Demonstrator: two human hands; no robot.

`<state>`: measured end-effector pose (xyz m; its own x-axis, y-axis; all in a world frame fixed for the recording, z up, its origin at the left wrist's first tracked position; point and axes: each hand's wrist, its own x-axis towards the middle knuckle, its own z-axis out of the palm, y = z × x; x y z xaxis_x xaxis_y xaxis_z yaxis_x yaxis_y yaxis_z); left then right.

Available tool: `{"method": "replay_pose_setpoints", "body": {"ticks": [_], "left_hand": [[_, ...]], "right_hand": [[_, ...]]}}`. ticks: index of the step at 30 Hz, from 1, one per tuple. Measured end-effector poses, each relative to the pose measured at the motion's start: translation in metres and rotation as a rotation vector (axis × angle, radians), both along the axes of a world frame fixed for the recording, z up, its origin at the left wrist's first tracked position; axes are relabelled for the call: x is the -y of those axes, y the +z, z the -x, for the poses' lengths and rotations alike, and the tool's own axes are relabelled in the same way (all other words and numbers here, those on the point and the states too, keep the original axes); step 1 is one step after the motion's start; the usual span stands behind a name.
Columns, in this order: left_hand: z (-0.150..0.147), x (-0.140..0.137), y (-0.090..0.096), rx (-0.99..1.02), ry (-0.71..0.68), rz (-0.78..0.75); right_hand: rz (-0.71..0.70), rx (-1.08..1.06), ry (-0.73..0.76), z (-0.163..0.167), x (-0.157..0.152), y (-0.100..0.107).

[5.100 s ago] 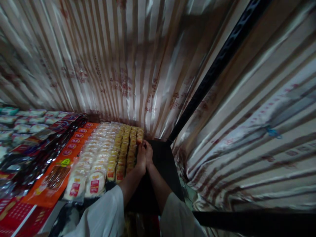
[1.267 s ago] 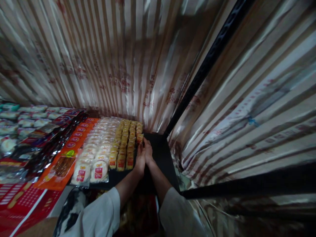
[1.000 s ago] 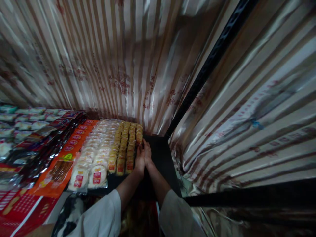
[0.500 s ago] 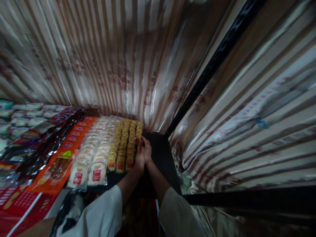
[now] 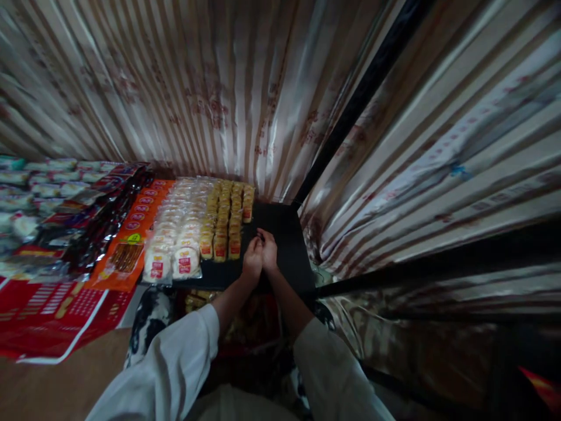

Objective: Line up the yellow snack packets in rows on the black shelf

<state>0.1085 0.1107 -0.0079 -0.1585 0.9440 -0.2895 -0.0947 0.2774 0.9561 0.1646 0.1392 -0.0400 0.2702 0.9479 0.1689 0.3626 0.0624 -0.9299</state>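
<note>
My left hand (image 5: pixel 253 259) and my right hand (image 5: pixel 269 250) are side by side above the black shelf top, touching or nearly so. Their fingers curl inward and look closed; whatever they may hold is hidden. Just to their left stand rows of small yellow wrapped snack packets (image 5: pixel 220 225) with red labels. The rightmost row is shorter and ends at a packet (image 5: pixel 248 211) beyond my fingertips, apart from them. Farther left lie two rows of clear bags of round white crackers (image 5: pixel 186 260) with red labels.
An orange snack pack (image 5: pixel 127 248), dark shiny packets (image 5: pixel 103 228) and white packets (image 5: pixel 39 187) cover the left. A red bag (image 5: pixel 65 316) hangs at the front edge. Black posts (image 5: pixel 346 128) and striped curtains (image 5: pixel 210 88) enclose the black shelf (image 5: pixel 284 234).
Both hands have drawn back toward me from the front of the short yellow row, leaving its packets standing. The camera view has tilted down somewhat.
</note>
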Motion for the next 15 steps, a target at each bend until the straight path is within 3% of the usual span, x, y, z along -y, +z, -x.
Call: {"method": "replay_pose_setpoints", "body": {"ticks": [9, 13, 15], "left_hand": [[0.032, 0.116, 0.016, -0.264, -0.142, -0.321], [0.056, 0.145, -0.003, -0.350, -0.196, -0.248], [0.068, 0.149, -0.020, -0.422, -0.256, -0.073]], "right_hand": [[-0.096, -0.001, 0.106, 0.005, 0.123, 0.000], [-0.071, 0.180, 0.230, 0.015, 0.167, -0.009], [0.060, 0.292, 0.309, 0.021, 0.177, -0.017]]}}
